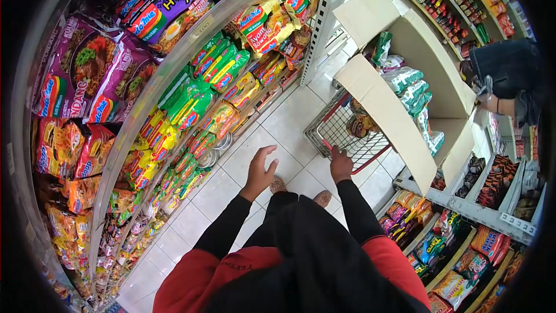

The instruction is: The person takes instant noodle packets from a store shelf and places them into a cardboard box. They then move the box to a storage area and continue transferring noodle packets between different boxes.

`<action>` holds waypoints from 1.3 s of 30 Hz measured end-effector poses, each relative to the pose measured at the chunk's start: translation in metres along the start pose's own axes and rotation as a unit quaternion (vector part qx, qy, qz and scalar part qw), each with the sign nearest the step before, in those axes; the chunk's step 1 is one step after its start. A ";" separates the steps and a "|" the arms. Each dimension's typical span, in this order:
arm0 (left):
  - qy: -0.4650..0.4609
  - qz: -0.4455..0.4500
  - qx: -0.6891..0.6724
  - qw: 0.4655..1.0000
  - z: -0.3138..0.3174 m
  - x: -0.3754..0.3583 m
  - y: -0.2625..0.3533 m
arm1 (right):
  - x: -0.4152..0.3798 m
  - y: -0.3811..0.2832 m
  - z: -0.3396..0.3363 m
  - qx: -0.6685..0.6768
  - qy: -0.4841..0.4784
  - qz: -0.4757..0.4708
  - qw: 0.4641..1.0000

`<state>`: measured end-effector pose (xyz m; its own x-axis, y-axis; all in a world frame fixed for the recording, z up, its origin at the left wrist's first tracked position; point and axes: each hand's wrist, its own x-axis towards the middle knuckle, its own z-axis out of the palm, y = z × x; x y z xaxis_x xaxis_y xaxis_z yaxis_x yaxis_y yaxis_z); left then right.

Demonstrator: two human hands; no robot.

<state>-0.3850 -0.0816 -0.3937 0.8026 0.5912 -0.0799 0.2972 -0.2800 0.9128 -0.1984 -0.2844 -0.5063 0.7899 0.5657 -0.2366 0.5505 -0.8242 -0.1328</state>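
Note:
My right hand (341, 165) has its fingers closed on the red handle (366, 165) of a wire shopping cart (321, 129). A few snack-like packets (359, 124) lie inside the cart, partly covered by a box flap. Resting over the cart is a large open cardboard box (379, 113) holding several green and white packets (414, 95). My left hand (259, 173) hangs over the tiled floor with thumb and fingers apart, holding nothing. Nearest to it on the left are shelves of instant noodle packs (223, 119).
Tall shelves on the left hold purple noodle packs (87, 69) and green noodle packs (188, 101). A perforated metal post (320, 20) stands ahead. Snack shelves (457, 249) line the lower right, bottle shelves (437, 3) the far end. Another person (504, 75) is beyond the box.

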 end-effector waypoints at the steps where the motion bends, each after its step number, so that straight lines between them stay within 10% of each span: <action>1: 0.001 -0.001 0.001 1.000 0.006 0.006 0.004 | -0.003 -0.007 0.000 0.019 -0.020 0.006 1.000; 8: -0.008 -0.031 0.002 0.999 0.078 0.014 -0.036 | -0.051 -0.058 -0.059 0.214 -0.127 -0.063 0.967; 13: -0.008 -0.088 -0.039 0.995 0.098 -0.010 -0.013 | -0.122 -0.043 -0.273 0.359 -0.140 -0.282 0.878; 17: 0.075 -0.040 -0.108 0.991 0.082 -0.016 0.045 | -0.160 0.033 -0.396 0.303 -0.127 -0.181 0.927; 20: 0.167 0.017 -0.076 0.983 0.055 -0.015 0.120 | -0.136 0.147 -0.422 0.117 0.151 -0.138 0.972; 27: 0.043 0.296 0.143 0.944 0.107 -0.065 0.245 | -0.041 0.359 -0.400 -0.286 0.147 -0.081 0.943; 31: -0.005 0.302 0.213 0.929 0.141 -0.092 0.261 | -0.021 0.382 -0.400 -0.137 0.129 -0.115 0.975; 37: 0.194 0.189 0.139 0.952 0.069 -0.083 0.210 | -0.017 0.359 -0.395 -0.125 0.182 -0.222 0.950; 39: 0.241 0.175 0.190 0.936 0.024 -0.080 0.181 | -0.038 0.338 -0.409 -0.047 0.050 -0.210 0.975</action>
<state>-0.3836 -0.1976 -0.2317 0.5865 0.6597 0.4699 0.2959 -0.7146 0.6339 0.0678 -0.5742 -0.1481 0.5089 0.8567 -0.0839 0.8499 -0.5156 -0.1086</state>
